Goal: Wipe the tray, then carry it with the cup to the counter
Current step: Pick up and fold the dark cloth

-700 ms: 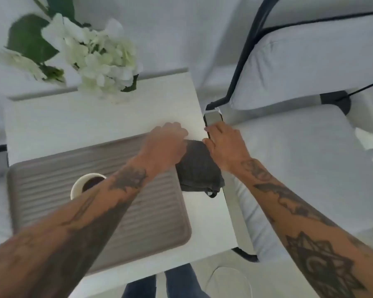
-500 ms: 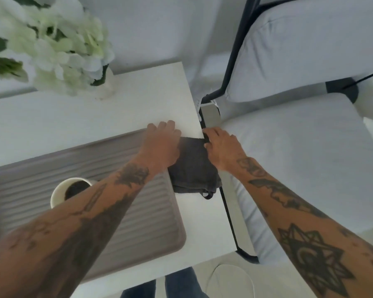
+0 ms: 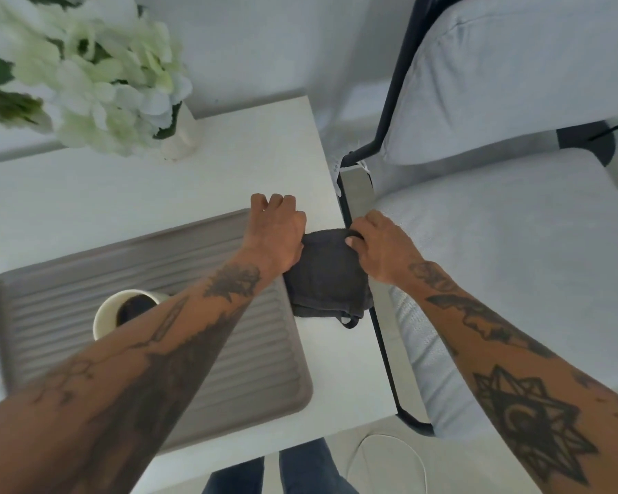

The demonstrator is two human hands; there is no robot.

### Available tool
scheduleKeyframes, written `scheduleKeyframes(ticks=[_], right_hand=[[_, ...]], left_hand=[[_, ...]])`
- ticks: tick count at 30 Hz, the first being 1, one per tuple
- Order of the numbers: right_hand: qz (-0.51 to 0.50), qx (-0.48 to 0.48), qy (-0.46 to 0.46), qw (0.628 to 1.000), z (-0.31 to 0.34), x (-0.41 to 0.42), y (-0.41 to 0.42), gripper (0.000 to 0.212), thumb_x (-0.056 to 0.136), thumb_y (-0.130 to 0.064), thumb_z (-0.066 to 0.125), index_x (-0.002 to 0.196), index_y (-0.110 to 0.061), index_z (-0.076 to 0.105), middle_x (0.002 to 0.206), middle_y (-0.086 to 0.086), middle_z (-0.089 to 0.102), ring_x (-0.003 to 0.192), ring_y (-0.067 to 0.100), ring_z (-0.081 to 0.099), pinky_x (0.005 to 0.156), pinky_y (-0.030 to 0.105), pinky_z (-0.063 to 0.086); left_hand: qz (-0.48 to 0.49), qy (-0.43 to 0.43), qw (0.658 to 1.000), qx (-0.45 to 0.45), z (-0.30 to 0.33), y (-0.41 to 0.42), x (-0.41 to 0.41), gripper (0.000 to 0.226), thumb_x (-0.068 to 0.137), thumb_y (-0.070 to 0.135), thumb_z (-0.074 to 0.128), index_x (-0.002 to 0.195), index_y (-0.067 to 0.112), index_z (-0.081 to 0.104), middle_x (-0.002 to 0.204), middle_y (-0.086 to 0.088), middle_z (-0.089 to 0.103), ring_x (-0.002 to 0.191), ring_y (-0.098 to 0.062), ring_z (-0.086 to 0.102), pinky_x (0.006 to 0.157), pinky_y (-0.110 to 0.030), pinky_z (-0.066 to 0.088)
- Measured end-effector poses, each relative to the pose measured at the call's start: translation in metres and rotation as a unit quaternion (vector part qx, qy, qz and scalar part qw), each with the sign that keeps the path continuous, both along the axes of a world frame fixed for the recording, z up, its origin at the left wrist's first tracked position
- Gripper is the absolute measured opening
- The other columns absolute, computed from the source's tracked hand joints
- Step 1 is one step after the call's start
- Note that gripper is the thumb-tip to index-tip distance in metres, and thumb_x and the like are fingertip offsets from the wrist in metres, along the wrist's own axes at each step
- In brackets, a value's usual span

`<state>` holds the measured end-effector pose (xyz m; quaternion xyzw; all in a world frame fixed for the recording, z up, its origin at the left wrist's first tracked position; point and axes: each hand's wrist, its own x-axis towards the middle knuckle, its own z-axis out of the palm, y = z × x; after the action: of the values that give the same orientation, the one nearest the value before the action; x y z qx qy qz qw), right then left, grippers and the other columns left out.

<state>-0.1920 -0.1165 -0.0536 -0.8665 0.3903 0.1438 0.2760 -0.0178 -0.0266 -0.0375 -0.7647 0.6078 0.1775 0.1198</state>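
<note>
Head view: cup (image 3: 122,308) of dark liquid on ribbed tray (image 3: 236,351)

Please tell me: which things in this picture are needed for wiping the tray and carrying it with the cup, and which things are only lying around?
Needed for the job:
- grey ribbed tray
- paper cup of coffee, standing on the tray
- dark cloth, pinched by the right hand
- left hand

Only lying around:
- white flowers
- white table
- grey cushioned chair

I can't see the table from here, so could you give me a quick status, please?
Left hand on tray's far right corner; right hand pinching dark cloth. Grey tray on table, cup on it under left forearm. Cloth beside tray, wiping not started.
</note>
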Motion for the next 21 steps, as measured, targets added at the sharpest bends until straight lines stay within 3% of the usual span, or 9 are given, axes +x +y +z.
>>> scheduleKeyframes(ticks=[4,8,11,14,17,21], right_hand=[[0.007,-0.006,-0.033,0.999,0.022,-0.009,0.0,0.014,0.099,-0.025,0.044,0.095,-0.014,0.051,0.088,0.0,0.052,0.081,0.023,0.051,0.071,0.033,0.037],[0.018,-0.026,-0.084,0.996,0.06,-0.034,0.009,0.015,0.098,-0.023,0.049,0.103,-0.013,0.059,0.091,0.002,0.063,0.082,0.023,0.058,0.074,0.034,0.046],[0.02,-0.037,-0.104,0.994,0.094,-0.053,0.031,0.016,0.096,-0.018,0.053,0.107,-0.011,0.064,0.096,0.004,0.068,0.08,0.016,0.057,0.075,0.024,0.041],[0.011,-0.045,-0.109,0.993,0.124,-0.07,0.057,0.021,0.098,-0.026,0.05,0.108,-0.014,0.065,0.091,0.0,0.067,0.076,0.013,0.06,0.07,0.013,0.039],[-0.026,-0.048,-0.124,0.991,0.153,-0.08,0.079,0.024,0.092,-0.033,0.048,0.103,-0.021,0.065,0.089,-0.008,0.063,0.079,0.003,0.056,0.07,0.006,0.039],[-0.048,-0.049,-0.146,0.987,0.174,-0.08,0.121,0.021,0.089,-0.028,0.052,0.105,-0.022,0.064,0.101,-0.009,0.063,0.09,0.003,0.057,0.076,0.005,0.039]], left_hand=[[0.055,0.07,0.994,-0.056,0.018,0.013,-0.013,0.019,0.092,0.025,0.053,0.106,0.013,0.058,0.104,-0.005,0.066,0.104,-0.026,0.057,0.103,-0.04,0.028],[0.114,0.176,0.969,-0.13,0.039,0.046,-0.032,0.014,0.09,0.017,0.052,0.104,0.013,0.055,0.087,-0.004,0.071,0.085,-0.028,0.065,0.106,-0.04,0.031],[0.127,0.24,0.946,-0.179,0.047,0.08,-0.049,0.012,0.086,0.008,0.057,0.098,0.009,0.059,0.079,-0.008,0.071,0.071,-0.031,0.063,0.095,-0.042,0.044],[0.109,0.244,0.931,-0.25,0.058,0.109,-0.067,0.011,0.082,0.007,0.068,0.091,0.009,0.064,0.068,-0.004,0.069,0.057,-0.024,0.06,0.074,-0.031,0.051],[0.105,0.255,0.912,-0.305,0.076,0.132,-0.083,0.014,0.083,0.009,0.07,0.097,0.011,0.067,0.077,-0.004,0.072,0.062,-0.02,0.063,0.064,-0.027,0.049],[0.164,0.33,0.874,-0.315,0.104,0.186,-0.089,0.022,0.093,0.018,0.055,0.114,0.015,0.064,0.102,-0.002,0.072,0.085,-0.014,0.066,0.078,-0.021,0.054]])
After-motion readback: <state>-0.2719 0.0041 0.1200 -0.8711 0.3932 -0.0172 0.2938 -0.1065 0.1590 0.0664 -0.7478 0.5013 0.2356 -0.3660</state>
